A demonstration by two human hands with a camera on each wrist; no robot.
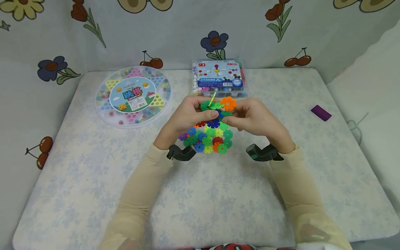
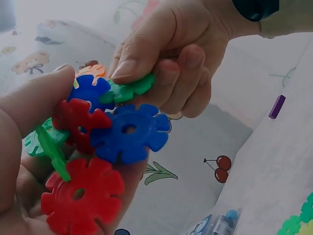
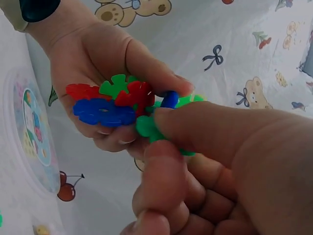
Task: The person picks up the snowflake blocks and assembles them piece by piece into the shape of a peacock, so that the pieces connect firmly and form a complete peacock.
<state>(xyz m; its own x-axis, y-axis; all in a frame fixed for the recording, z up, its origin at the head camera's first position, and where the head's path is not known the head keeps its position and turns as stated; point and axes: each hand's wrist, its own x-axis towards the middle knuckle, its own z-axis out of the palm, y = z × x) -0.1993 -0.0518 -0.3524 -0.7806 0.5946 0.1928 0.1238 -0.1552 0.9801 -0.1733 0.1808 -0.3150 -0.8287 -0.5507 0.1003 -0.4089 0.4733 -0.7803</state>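
Note:
My left hand (image 1: 191, 113) holds a small cluster of interlocked plastic snowflake discs above the table, its thumb pressing a blue disc near the top. In the left wrist view, a red disc (image 2: 83, 196), a larger blue disc (image 2: 129, 139) and some green ones stick out of the cluster at different angles; an orange disc (image 1: 228, 103) shows at its far side. My right hand (image 1: 257, 116) pinches a green disc (image 3: 147, 128) between thumb and index finger, against the cluster's blue disc. Whether its slot is engaged is hidden by the fingers.
Loose multicoloured snowflake discs (image 1: 207, 140) lie in a pile below the hands. Behind stands a clear box (image 1: 218, 88) with a printed label. A round Chinese checkers case (image 1: 103, 113) lies at the left, a purple block (image 1: 321, 113) at the right.

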